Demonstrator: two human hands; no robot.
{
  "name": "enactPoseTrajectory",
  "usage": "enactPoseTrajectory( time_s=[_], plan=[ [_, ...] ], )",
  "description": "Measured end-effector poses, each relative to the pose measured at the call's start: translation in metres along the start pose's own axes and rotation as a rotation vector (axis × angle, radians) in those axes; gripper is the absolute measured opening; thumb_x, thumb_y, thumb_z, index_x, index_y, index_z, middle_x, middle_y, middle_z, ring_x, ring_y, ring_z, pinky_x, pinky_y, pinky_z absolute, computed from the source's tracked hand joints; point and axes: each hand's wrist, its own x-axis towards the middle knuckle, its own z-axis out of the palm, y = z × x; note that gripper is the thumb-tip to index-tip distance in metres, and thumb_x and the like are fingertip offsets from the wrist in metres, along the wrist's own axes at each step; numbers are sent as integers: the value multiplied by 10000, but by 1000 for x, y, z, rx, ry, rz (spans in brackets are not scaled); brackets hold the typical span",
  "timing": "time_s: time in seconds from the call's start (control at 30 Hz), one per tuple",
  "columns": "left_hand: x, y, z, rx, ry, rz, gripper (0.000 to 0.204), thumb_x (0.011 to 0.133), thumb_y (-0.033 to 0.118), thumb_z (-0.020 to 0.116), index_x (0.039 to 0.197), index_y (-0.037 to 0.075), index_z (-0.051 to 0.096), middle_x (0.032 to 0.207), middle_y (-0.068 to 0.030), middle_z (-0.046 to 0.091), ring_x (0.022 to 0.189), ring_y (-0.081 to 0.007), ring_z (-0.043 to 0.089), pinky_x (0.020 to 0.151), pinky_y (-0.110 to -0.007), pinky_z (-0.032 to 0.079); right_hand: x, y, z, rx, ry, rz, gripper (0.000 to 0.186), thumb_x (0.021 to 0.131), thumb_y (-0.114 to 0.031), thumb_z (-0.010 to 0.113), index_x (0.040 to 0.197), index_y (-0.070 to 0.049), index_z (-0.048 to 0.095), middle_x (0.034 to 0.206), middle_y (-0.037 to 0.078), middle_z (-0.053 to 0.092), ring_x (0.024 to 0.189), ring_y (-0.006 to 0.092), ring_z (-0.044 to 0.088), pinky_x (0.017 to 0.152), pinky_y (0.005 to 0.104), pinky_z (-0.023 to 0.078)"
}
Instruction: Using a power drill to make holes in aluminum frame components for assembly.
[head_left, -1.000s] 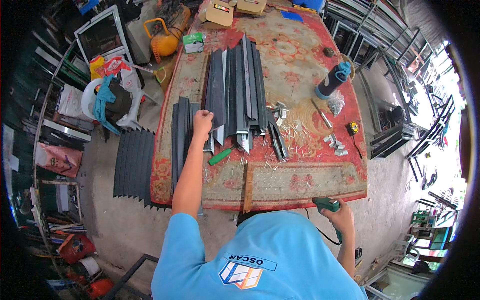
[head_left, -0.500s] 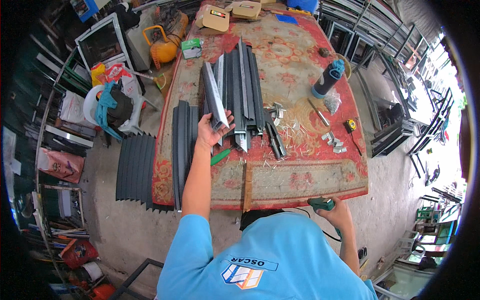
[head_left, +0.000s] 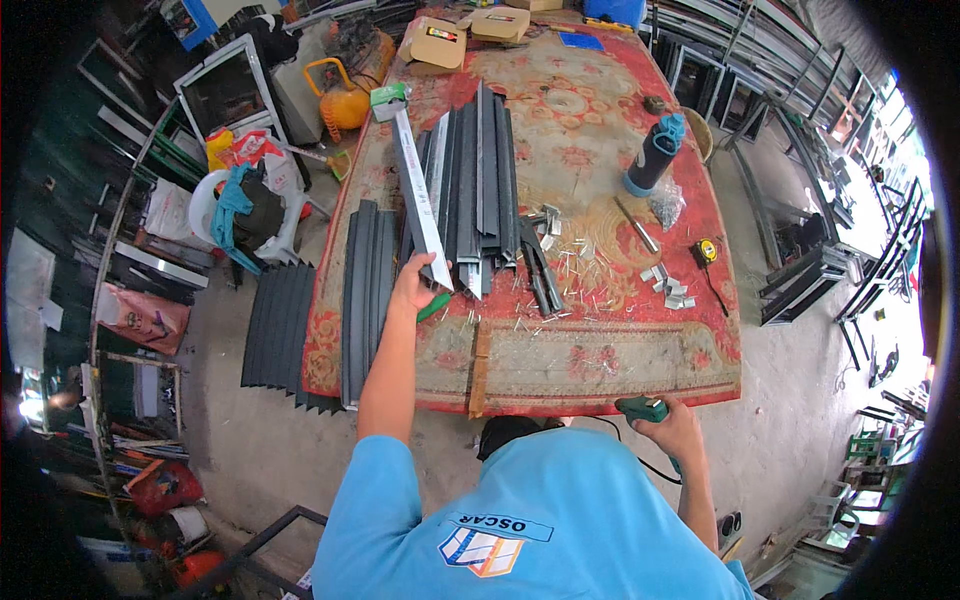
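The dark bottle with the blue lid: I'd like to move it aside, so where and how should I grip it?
Probably around the dark bottle at mid-body, coming from the left: it stands upright and cylindrical, and a clear bag lies right of its base.

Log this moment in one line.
left hand: holds pale strip; right hand: holds green tool; table: dark strips, bottle

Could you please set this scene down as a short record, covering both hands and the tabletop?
Left hand: grips the near end of a long pale-faced strip
Right hand: holds a green tool by the table's near edge
Table cover: patterned, red and beige
Table middle: a pile of long dark strips
Table right: dark bottle with blue top, yellow tape measure
Near edge: narrow wooden piece
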Motion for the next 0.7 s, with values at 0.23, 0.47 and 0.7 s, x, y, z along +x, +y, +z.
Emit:
enactPoseTrajectory(
  time_s=[0.23, 0.47, 0.7],
  plan=[
    [-92, 0, 96, 128, -298, 113, 654, 904, 240, 770, 1457, 97, 454, 1152, -146, 659, 1004, -313, 675, 844, -530, 595, 28, 58, -12, 52, 4, -69, 617, 660, -392, 858, 1160, -51, 739, 929, 231, 747, 932, 417, 725, 821, 483, 566],
    [-66, -19, 163, 968, 206, 413, 688, 826, 433, 878, 1317, 20, 630, 1187, -149, 720, 922, -268, 716, 816, -405, 588, 37, 76, -36, 111, -1, -27, 575, 683, -339, 845, 1148, -23, 724, 971, 231, 755, 947, 387, 738, 833, 461, 564],
    [-93, -171, 166, 1926, -225, 423, 891, 659, 393, 921, 1436, 126, 576, 1316, -158, 683, 1165, -351, 674, 964, -463, 549, 31, 104, -50, 181, -62, 78, 590, 689, -293, 855, 1176, 7, 710, 1019, 196, 768, 976, 328, 746, 880, 410, 551]
  ],
)
